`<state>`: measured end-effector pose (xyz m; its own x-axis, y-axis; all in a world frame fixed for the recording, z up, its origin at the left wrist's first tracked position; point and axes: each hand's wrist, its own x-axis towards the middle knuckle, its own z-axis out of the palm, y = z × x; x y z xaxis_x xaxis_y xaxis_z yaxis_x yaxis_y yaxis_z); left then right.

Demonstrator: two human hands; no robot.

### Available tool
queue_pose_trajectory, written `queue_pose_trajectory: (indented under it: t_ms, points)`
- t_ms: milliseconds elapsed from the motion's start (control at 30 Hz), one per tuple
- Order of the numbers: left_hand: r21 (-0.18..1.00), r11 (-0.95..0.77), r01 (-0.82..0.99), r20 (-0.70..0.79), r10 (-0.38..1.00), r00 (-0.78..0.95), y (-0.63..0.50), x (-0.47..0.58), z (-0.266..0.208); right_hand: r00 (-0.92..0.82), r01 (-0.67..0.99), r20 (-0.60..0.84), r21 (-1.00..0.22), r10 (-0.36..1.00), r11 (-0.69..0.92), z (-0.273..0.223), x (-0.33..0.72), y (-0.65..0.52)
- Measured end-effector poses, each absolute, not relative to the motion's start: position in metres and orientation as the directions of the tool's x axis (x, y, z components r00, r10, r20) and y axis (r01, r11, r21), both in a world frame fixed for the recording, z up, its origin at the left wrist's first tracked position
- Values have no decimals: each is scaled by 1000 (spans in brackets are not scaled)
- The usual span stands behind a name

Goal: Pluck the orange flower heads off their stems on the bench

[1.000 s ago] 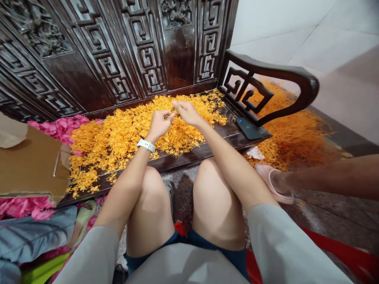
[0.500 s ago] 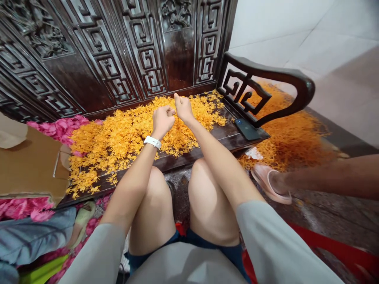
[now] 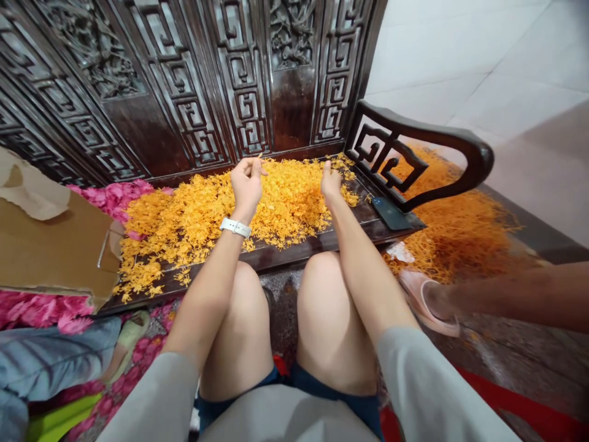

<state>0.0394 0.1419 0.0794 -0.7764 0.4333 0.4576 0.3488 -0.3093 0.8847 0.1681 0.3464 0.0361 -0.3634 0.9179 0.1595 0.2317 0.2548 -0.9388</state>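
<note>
My left hand [image 3: 247, 187], with a white watch band [image 3: 236, 228] at its wrist, is raised over the left-middle of a pile of small yellow plastic flower pieces [image 3: 285, 202]. Its fingers are pinched, and the tip of a thin yellow piece [image 3: 260, 155] sticks up from them. To the right, my right hand [image 3: 331, 186] is over the right part of the pile, thumb up and fingers curled. What it holds, if anything, is hidden. The pile lies on a dark wooden bench seat [image 3: 294, 248].
Behind the pile rises a carved backrest [image 3: 294, 113]; an armrest [image 3: 442, 141] bounds the right. A phone [image 3: 391, 213] lies at the seat's right end. Orange strands [image 3: 464, 227] are heaped beyond. At left are a cardboard box [image 3: 55, 245] and pink petals [image 3: 113, 196]. Other people's legs [image 3: 515, 294] flank me.
My hands, close together before, have moved apart: the right one has gone right and slightly down, while the left has turned and lifted a little. The view has shifted slightly.
</note>
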Motion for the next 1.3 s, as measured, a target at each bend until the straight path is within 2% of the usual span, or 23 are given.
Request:
queue_pose_trajectory:
  t_ms: [100, 200, 267, 333, 400, 467, 633, 767, 867, 1067, 1300]
  points:
    - [911, -378, 165, 323, 405, -855, 148, 27, 72, -291, 427, 67, -883, 954, 193, 20, 165, 346]
    - [904, -428, 0, 184, 387, -904, 153, 14, 65, -393, 493, 105, -814, 913, 306, 17, 157, 343]
    - [902, -430, -41, 150, 399, -905, 155, 7, 62, -500, 427, 190, -795, 845, 431, 22, 154, 338]
    - [914, -404, -30, 154, 416, -896, 156, 2, 59, -620, 256, 257, -827, 741, 500, 30, 151, 330]
    - [924, -381, -23, 150, 418, -896, 157, -1, 56, -728, 76, 258, -891, 635, 448, 41, 147, 319]
    - [926, -376, -34, 132, 405, -905, 158, -4, 52, -818, -33, 235, -930, 525, 365, 52, 144, 306]
    - [893, -442, -79, 115, 396, -911, 160, -8, 46, -941, -140, 243, -913, 236, 383, 70, 143, 284]
    - [859, -479, -180, -5, 344, -939, 158, -10, 47, -969, -142, 212, -899, 127, 415, 73, 149, 282]
    - [875, -447, -187, -16, 358, -934, 155, -12, 48, -960, -134, 218, -909, 174, 395, 72, 148, 284]
    - [927, -354, -124, 70, 489, -870, 157, -12, 44, -791, -190, 275, -959, 546, 209, 62, 136, 293]
    - [896, -375, -236, 76, 655, -752, 155, 3, 55, -682, -218, 162, -976, 713, 13, 57, 134, 300]
